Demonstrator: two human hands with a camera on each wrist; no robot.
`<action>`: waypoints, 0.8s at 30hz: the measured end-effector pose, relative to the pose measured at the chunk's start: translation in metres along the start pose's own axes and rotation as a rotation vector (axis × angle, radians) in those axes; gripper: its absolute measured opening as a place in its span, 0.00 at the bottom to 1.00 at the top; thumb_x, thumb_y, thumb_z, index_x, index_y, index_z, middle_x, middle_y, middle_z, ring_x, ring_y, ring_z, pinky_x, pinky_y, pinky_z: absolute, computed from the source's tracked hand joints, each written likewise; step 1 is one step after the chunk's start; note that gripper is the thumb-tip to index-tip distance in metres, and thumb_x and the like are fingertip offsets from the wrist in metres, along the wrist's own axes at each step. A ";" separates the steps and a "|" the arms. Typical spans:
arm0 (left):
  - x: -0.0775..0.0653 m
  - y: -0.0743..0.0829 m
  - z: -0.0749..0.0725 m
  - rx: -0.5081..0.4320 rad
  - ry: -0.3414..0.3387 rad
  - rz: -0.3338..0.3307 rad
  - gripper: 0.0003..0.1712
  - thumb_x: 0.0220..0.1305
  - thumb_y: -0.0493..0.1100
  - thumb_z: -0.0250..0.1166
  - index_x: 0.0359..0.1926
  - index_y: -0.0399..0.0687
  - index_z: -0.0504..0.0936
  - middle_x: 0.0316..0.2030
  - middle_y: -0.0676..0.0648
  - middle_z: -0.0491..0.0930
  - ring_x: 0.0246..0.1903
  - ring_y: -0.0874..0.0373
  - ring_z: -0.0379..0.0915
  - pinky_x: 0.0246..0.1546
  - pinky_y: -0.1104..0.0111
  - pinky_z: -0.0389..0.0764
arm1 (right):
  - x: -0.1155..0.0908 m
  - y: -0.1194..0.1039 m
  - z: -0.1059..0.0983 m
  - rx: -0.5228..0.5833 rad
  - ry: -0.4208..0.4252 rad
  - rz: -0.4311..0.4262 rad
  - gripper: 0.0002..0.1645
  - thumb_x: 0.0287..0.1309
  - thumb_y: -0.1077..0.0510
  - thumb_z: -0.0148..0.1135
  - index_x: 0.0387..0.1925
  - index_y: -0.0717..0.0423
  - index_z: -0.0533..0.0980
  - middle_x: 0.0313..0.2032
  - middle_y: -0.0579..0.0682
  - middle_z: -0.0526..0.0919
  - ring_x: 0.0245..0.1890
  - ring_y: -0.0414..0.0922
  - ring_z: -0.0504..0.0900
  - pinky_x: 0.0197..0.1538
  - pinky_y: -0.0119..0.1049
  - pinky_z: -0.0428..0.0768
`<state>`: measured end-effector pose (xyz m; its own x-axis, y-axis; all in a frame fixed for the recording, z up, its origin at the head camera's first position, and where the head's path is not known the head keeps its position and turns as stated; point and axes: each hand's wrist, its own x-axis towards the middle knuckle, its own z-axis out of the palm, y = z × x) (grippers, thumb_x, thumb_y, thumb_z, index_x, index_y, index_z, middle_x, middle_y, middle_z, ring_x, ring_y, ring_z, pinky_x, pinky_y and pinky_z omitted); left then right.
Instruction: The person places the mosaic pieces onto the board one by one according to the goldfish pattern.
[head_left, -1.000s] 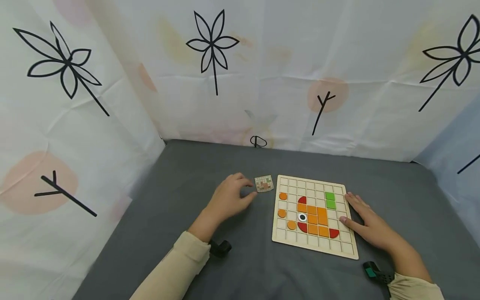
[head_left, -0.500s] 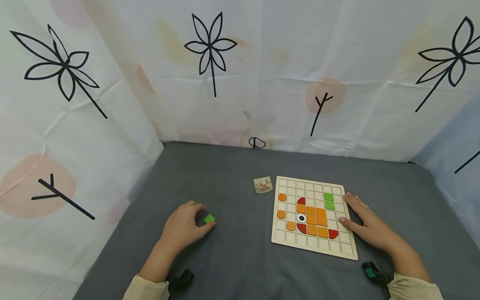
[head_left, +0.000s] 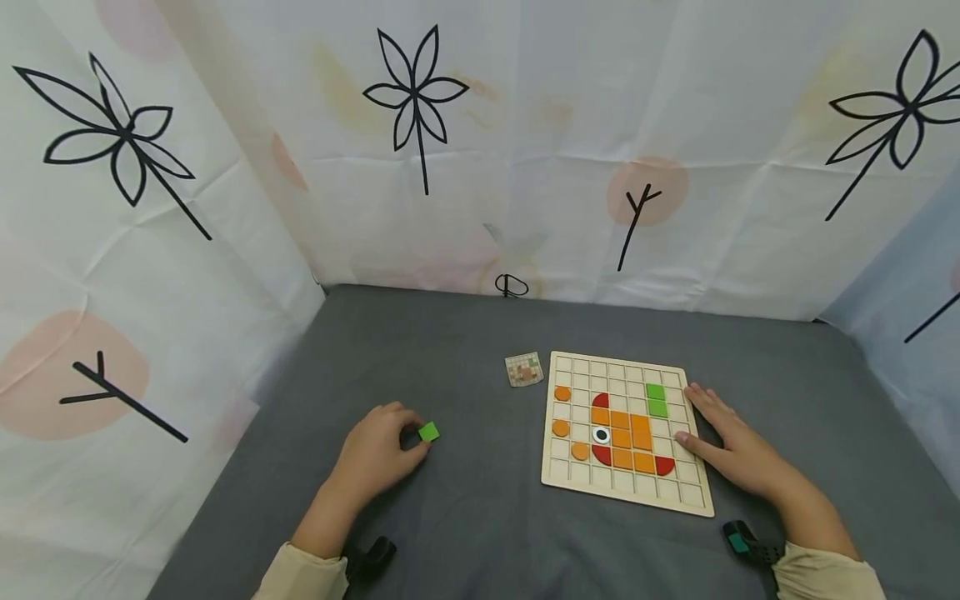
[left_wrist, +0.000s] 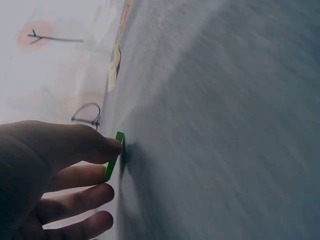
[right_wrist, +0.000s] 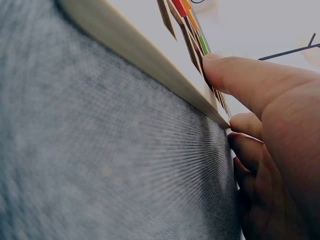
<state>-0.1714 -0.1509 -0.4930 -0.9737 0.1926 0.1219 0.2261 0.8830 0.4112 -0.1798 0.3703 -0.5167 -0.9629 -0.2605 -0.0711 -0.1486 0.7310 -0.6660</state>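
Left of the board, my left hand [head_left: 380,450] pinches a small green square tile [head_left: 429,432] by its edges between thumb and fingers. In the left wrist view the tile [left_wrist: 110,169] stands on edge, low over the grey cloth. My right hand [head_left: 738,446] lies along the right side of a wooden grid board [head_left: 600,367], its thumb over the rim and its fingers stretched along the edge. On the board are orange squares [head_left: 621,437], red quarter-round pieces [head_left: 664,465], orange discs [head_left: 561,427], a round eye piece [head_left: 601,435] and two green squares [head_left: 656,400].
A small printed pattern card [head_left: 523,369] lies just left of the board's far corner. Grey cloth [head_left: 465,517] covers the table. White fabric walls [head_left: 525,83] with drawn flowers stand behind and to both sides.
My left hand has come from beside the card back toward the left and near side, and now pinches a green tile, which has turned and shifted slightly right. My right hand stays at the board.
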 end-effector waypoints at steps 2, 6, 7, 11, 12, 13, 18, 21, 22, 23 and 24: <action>0.009 0.008 0.003 0.000 0.016 0.042 0.09 0.60 0.43 0.79 0.42 0.50 0.92 0.37 0.51 0.85 0.36 0.60 0.76 0.39 0.61 0.80 | 0.001 0.000 -0.001 -0.003 0.002 -0.001 0.54 0.75 0.42 0.63 0.86 0.56 0.45 0.84 0.67 0.42 0.83 0.72 0.36 0.78 0.76 0.36; 0.033 0.034 0.011 -0.008 0.035 0.151 0.10 0.62 0.46 0.79 0.43 0.50 0.93 0.38 0.51 0.87 0.38 0.58 0.79 0.40 0.61 0.82 | 0.000 -0.001 -0.001 -0.009 -0.002 0.002 0.54 0.75 0.42 0.63 0.86 0.56 0.46 0.84 0.67 0.43 0.83 0.72 0.37 0.78 0.76 0.37; 0.041 0.042 0.014 -0.012 0.036 0.185 0.10 0.62 0.47 0.79 0.43 0.51 0.93 0.39 0.52 0.87 0.39 0.58 0.79 0.41 0.62 0.83 | 0.000 -0.001 -0.001 -0.011 -0.002 0.004 0.54 0.75 0.42 0.63 0.86 0.56 0.46 0.84 0.67 0.43 0.83 0.72 0.37 0.78 0.76 0.37; 0.072 0.088 0.031 -0.045 0.025 0.351 0.13 0.65 0.49 0.76 0.47 0.52 0.93 0.41 0.53 0.87 0.41 0.59 0.81 0.43 0.65 0.83 | 0.000 -0.001 0.001 -0.007 -0.001 0.005 0.54 0.75 0.43 0.63 0.86 0.56 0.46 0.84 0.67 0.43 0.83 0.72 0.37 0.78 0.76 0.37; 0.079 0.101 0.036 -0.060 0.013 0.399 0.13 0.66 0.49 0.75 0.48 0.51 0.92 0.42 0.53 0.88 0.41 0.59 0.81 0.43 0.66 0.83 | 0.000 -0.001 0.001 -0.009 -0.002 0.005 0.54 0.75 0.43 0.63 0.86 0.56 0.46 0.84 0.67 0.43 0.83 0.72 0.37 0.78 0.75 0.37; 0.085 0.114 0.041 -0.074 -0.005 0.442 0.14 0.66 0.49 0.75 0.50 0.51 0.92 0.42 0.52 0.88 0.41 0.59 0.81 0.42 0.68 0.82 | 0.000 -0.001 0.002 -0.007 -0.003 0.007 0.54 0.75 0.42 0.63 0.86 0.56 0.46 0.84 0.67 0.43 0.83 0.72 0.37 0.78 0.76 0.36; 0.112 0.172 0.071 -0.133 -0.118 0.609 0.16 0.71 0.50 0.71 0.54 0.52 0.91 0.47 0.53 0.88 0.41 0.63 0.80 0.38 0.79 0.75 | -0.001 0.001 0.004 0.001 -0.006 0.003 0.54 0.75 0.42 0.62 0.86 0.55 0.45 0.84 0.67 0.43 0.83 0.72 0.37 0.78 0.75 0.36; 0.125 0.199 0.089 -0.115 -0.166 0.636 0.17 0.72 0.52 0.69 0.57 0.55 0.90 0.50 0.56 0.87 0.42 0.68 0.78 0.39 0.81 0.73 | 0.000 0.002 0.003 0.009 0.005 -0.014 0.53 0.75 0.43 0.62 0.86 0.57 0.46 0.84 0.68 0.43 0.83 0.73 0.37 0.78 0.75 0.35; 0.129 0.207 0.095 -0.104 -0.181 0.637 0.17 0.73 0.52 0.68 0.58 0.55 0.89 0.50 0.56 0.86 0.42 0.68 0.78 0.40 0.81 0.73 | 0.000 0.003 0.002 0.011 0.006 -0.020 0.53 0.76 0.44 0.62 0.86 0.57 0.46 0.84 0.68 0.43 0.83 0.73 0.37 0.78 0.75 0.35; 0.132 0.215 0.100 -0.094 -0.192 0.638 0.17 0.73 0.52 0.68 0.59 0.56 0.89 0.51 0.58 0.86 0.43 0.69 0.78 0.41 0.82 0.74 | 0.000 0.003 0.002 0.011 0.007 -0.022 0.53 0.76 0.44 0.62 0.86 0.57 0.46 0.84 0.68 0.43 0.83 0.73 0.37 0.78 0.75 0.34; 0.135 0.221 0.106 -0.084 -0.201 0.638 0.18 0.74 0.53 0.68 0.59 0.57 0.89 0.51 0.59 0.86 0.44 0.70 0.78 0.43 0.82 0.74 | 0.000 0.003 0.002 0.008 0.007 -0.025 0.52 0.76 0.44 0.62 0.86 0.57 0.46 0.84 0.68 0.44 0.83 0.73 0.37 0.78 0.75 0.35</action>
<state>-0.2561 0.1154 -0.4811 -0.6331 0.7487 0.1968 0.7523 0.5350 0.3845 -0.1804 0.3717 -0.5202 -0.9605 -0.2741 -0.0486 -0.1711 0.7189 -0.6737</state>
